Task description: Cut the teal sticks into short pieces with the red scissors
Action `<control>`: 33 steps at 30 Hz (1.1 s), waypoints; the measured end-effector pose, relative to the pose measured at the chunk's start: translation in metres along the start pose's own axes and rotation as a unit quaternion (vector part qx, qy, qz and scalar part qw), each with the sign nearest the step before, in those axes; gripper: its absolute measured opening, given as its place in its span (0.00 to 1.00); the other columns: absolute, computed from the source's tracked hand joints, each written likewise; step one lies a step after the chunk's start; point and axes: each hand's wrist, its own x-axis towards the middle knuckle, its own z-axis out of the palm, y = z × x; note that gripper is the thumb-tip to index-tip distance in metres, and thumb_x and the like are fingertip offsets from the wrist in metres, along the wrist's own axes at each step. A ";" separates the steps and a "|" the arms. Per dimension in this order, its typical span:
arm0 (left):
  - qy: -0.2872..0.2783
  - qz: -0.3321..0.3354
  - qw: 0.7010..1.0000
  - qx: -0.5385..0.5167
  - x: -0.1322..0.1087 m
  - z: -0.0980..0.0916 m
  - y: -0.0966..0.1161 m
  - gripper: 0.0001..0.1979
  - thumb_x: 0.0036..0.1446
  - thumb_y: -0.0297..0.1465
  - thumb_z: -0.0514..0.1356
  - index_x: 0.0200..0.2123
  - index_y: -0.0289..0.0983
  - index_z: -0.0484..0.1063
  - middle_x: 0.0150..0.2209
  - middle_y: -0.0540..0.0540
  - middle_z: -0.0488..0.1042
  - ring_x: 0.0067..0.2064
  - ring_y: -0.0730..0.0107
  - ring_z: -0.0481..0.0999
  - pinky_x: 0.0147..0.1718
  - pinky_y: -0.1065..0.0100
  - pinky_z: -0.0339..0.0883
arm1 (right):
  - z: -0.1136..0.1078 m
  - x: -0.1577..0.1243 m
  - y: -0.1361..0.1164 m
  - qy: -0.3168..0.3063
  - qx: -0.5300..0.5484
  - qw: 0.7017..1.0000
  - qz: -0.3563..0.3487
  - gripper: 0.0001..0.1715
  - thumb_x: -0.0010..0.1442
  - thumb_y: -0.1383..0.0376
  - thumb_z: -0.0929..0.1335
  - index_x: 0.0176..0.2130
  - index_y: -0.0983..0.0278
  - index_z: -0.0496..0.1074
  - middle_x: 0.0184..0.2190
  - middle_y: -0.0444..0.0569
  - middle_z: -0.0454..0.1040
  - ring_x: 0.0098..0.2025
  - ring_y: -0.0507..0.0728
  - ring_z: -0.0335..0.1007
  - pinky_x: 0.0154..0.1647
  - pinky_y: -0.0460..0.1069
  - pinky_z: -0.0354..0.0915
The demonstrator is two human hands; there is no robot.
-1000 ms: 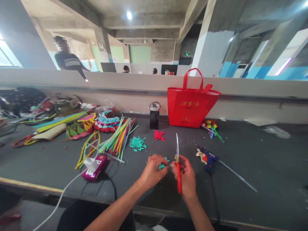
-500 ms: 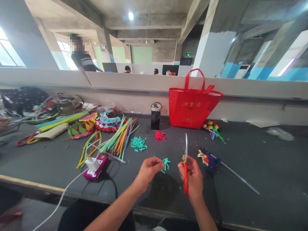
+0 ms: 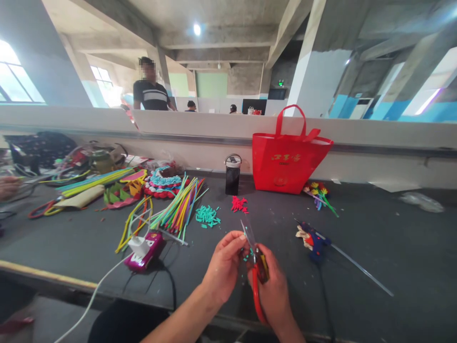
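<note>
My right hand (image 3: 274, 286) grips a pair of scissors (image 3: 257, 297) with red handles, the blades parted and pointing up and left. Close beside the blades, my left hand (image 3: 225, 261) pinches a small teal piece of pipe cleaner (image 3: 245, 230), mostly hidden by the fingertips. A few cut teal bits (image 3: 246, 257) show between the hands on the dark table. Beyond them lie a heap of short teal pieces (image 3: 207, 216) and a smaller heap of red pieces (image 3: 239, 204).
A bundle of coloured pipe cleaners (image 3: 182, 205) and a purple power strip (image 3: 145, 252) lie left. At the back stand a black tumbler (image 3: 232, 179) and a red bag (image 3: 291, 164). A blue glue gun (image 3: 314, 242) with a long stick lies right. A person (image 3: 153, 95) stands beyond the partition.
My right hand has brought the scissors left and down to my left hand, which has risen slightly with its pinch. The person behind the partition has moved right.
</note>
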 end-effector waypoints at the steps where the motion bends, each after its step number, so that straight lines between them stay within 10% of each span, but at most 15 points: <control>1: 0.000 -0.006 1.000 -0.004 0.000 0.000 -0.001 0.07 0.52 0.32 0.66 0.31 0.35 0.72 0.27 0.50 0.71 0.30 0.73 0.69 0.33 0.70 0.62 | 0.000 0.000 0.001 0.005 -0.006 1.000 -0.008 0.27 0.54 0.66 0.67 0.54 0.60 0.66 0.49 0.53 0.75 0.49 0.61 0.73 0.48 0.56 0.70; 20: -0.006 -0.019 1.000 -0.005 -0.005 0.009 -0.005 0.08 0.50 0.33 0.67 0.30 0.36 0.73 0.27 0.50 0.72 0.30 0.72 0.70 0.32 0.70 0.62 | -0.003 0.001 -0.005 0.055 -0.041 0.996 -0.058 0.22 0.58 0.66 0.66 0.53 0.61 0.71 0.44 0.51 0.79 0.43 0.59 0.78 0.42 0.51 0.74; 33: -0.015 0.006 1.000 0.023 -0.002 0.006 -0.001 0.08 0.52 0.33 0.63 0.26 0.35 0.71 0.26 0.49 0.69 0.31 0.70 0.68 0.36 0.67 0.61 | -0.006 0.004 -0.009 0.050 0.057 0.995 0.064 0.23 0.56 0.58 0.69 0.50 0.61 0.71 0.45 0.52 0.79 0.44 0.60 0.77 0.43 0.52 0.72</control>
